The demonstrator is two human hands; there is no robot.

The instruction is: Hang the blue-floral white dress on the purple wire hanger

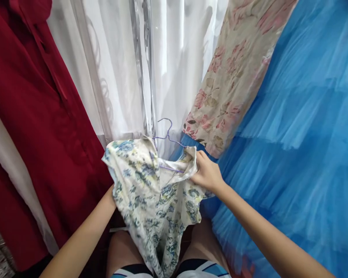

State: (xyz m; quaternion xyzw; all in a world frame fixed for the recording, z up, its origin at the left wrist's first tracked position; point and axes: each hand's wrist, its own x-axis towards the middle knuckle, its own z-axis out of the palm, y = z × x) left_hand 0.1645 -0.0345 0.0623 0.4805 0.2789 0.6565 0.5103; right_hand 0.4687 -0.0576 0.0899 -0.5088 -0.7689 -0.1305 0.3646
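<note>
A white sleeveless garment with blue, green and yellow flowers [142, 189], perhaps a dress or blouse, hangs down in front of me over my lap. Through its neck opening runs a thin purple hanger [168, 135], its hook standing up above the neckline. My right hand [205, 172] is closed around the cloth at the garment's right shoulder, by the neckline. From the lower left my left forearm [89, 227] reaches in behind or under the other shoulder. That cloth hides the left hand and its fingers.
A dark red dress [43, 116] hangs at the left. On the right hang a beige cloth with pink flowers [220, 100] and a layered blue tulle dress [301, 127]. White curtains [179, 69] and a shiny metal pole [149, 65] stand behind. My thighs are below.
</note>
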